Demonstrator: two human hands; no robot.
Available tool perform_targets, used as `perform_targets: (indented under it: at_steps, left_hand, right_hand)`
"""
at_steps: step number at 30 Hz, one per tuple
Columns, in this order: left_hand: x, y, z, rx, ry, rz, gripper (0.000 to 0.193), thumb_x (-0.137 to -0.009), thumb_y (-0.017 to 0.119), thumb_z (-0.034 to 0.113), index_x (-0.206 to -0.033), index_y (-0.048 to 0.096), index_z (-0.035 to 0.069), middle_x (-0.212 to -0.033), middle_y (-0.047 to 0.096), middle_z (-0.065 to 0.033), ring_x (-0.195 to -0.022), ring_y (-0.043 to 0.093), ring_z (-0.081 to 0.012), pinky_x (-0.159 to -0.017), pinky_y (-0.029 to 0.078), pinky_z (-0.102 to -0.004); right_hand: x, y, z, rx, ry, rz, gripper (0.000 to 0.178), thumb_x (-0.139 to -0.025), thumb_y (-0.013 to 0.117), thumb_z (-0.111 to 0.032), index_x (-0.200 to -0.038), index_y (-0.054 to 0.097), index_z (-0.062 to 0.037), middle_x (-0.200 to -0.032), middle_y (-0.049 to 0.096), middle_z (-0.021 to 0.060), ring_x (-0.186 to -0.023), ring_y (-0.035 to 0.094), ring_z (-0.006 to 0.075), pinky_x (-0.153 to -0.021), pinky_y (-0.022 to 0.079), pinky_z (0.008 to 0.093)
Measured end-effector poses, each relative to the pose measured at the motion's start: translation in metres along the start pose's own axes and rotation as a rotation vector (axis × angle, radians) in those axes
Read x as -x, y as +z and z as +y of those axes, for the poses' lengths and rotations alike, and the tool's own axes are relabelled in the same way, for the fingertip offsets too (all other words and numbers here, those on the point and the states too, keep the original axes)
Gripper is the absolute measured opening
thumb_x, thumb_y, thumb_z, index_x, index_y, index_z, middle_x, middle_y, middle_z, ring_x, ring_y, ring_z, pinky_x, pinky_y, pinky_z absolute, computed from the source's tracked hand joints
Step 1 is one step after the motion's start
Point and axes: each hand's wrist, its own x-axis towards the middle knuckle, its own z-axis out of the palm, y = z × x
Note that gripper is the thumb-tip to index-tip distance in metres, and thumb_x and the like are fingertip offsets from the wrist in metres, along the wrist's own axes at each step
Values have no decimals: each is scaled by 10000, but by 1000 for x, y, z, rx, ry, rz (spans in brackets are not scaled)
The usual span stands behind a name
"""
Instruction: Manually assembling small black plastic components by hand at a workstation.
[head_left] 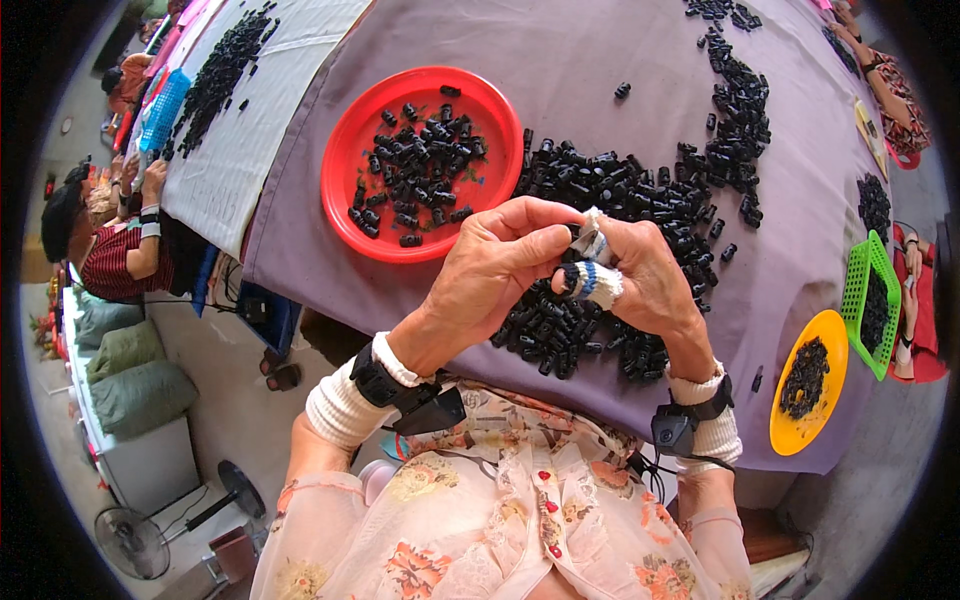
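My left hand [498,262] and my right hand [650,272] meet above the near part of the table, fingers closed in a pinch. Between their fingertips a small black part [573,230] shows, mostly hidden by the fingers. White finger covers [600,284] with blue stripes wrap the thumb and a finger of my right hand. Under and beyond my hands lies a large heap of small black cylindrical parts [620,190]. Left of it, a red round tray [345,130] holds more of these parts, with small scraps among them.
A purple cloth [600,60] covers the table. At the right are a yellow plate [835,350] with small black pieces and a green basket [857,262]. Another table [300,60] at the left bears a black heap and a blue basket [165,110]. People sit at both sides.
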Motion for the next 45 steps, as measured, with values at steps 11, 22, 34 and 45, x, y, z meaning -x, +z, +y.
perform_targets:
  at_steps: [11, 22, 34, 45]
  left_hand:
    - [1, -4, 1, 102, -21, -40, 201, -868, 549, 85, -1050, 557, -1, -901, 618, -62, -770, 594, -109, -691, 503, -260]
    - [3, -3, 0, 67, -29, -15, 189, -864, 551, 77, -1039, 555, 5, -896, 621, -77, -778, 612, -126, -685, 521, -267]
    - [3, -4, -4, 43, -2, 9, 202, -857, 561, 76, -1043, 553, -2, -933, 618, -78, -801, 609, -121, -680, 525, -258]
    - [0, -5, -2, 110, -36, -73, 209, -866, 554, 93, -1054, 550, 2, -931, 620, -88, -812, 612, -130, -692, 525, -265]
  right_hand:
    - [3, -4, 7, -149, 91, -10, 245, -712, 714, -215, -781, 577, -25, -609, 509, 5, -571, 432, 69, -522, 377, 246]
    - [-1, -4, 6, -49, 104, -43, 311, -653, 749, -254, -734, 561, -20, -600, 499, 9, -567, 428, 80, -523, 381, 260]
    - [-3, -4, 3, -74, 106, -84, 273, -688, 719, -252, -776, 604, -21, -593, 520, 8, -556, 443, 75, -520, 394, 253]
    - [-2, -2, 13, -153, 86, -47, 288, -673, 743, -264, -739, 593, -28, -585, 498, -5, -550, 435, 76, -510, 374, 249]
